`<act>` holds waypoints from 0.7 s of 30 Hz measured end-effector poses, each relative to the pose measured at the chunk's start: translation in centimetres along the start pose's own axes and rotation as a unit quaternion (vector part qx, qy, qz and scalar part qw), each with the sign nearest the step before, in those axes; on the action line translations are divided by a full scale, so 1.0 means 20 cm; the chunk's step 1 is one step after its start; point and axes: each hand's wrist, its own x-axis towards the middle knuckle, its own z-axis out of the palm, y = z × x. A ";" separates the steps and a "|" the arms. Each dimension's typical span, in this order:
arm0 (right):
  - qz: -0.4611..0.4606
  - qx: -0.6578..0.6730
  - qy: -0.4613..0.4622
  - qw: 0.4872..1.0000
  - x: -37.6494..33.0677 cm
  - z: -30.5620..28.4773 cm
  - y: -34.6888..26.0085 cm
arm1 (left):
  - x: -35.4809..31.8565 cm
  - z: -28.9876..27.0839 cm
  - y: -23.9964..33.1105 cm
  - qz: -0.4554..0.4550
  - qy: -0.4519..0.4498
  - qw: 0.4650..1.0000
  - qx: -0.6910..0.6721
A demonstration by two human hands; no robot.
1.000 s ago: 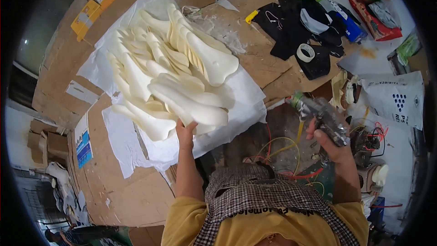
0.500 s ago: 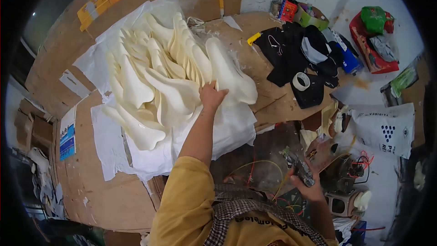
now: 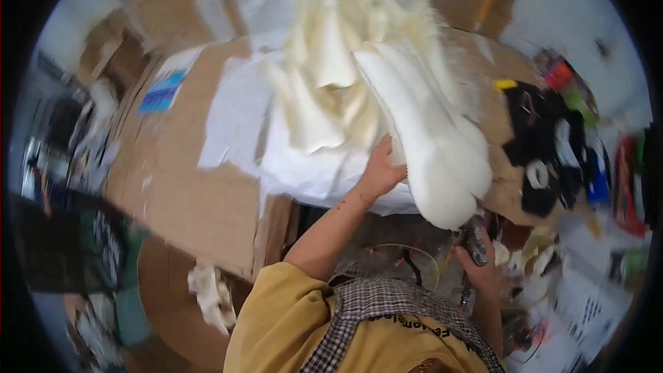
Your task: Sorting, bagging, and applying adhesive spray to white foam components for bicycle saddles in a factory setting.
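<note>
My left hand [image 3: 382, 169] is closed on the near left side of a long white sole-shaped piece [image 3: 438, 159]. It looks smooth and curved, with a rounded, lobed near end; I cannot tell whether it is one piece or several overlapping. Behind it, a pile of similar cream sole-shaped pieces [image 3: 328, 48] lies blurred on white sheeting [image 3: 238, 114]. Just below the held piece's near end, my right hand [image 3: 481, 269] is wrapped round a dark grey hand-held tool [image 3: 474, 243]. The tool's tip is partly hidden by the white piece.
Cardboard [image 3: 186, 179] covers the work surface. Black cloth [image 3: 528, 121] with a roll of tape [image 3: 536, 174] lies at the right. Below left stands a round brown container [image 3: 162, 290] with cream scraps [image 3: 210, 297]. Yellow cord [image 3: 431, 259] hangs near my right hand.
The view has swung left, so the scene sits further right. My left hand has lifted a white piece from the pile's right side and brought it close to the tool in my right hand.
</note>
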 end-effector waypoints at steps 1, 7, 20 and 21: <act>-0.018 -0.016 -0.022 0.999 0.01 0.01 0.01 | -0.13 -0.07 0.07 0.004 0.022 1.000 0.020; -0.025 -0.016 -0.184 0.982 0.34 0.31 0.04 | -0.83 -0.80 0.22 0.050 0.348 0.932 -0.090; -0.074 -0.029 -0.194 0.978 0.19 0.36 -0.27 | -1.14 -1.27 -0.18 -0.134 0.486 0.864 -0.020; -0.073 -0.023 -0.166 0.983 0.11 0.28 -0.30 | -0.87 -1.09 -0.22 -0.173 0.403 0.899 0.006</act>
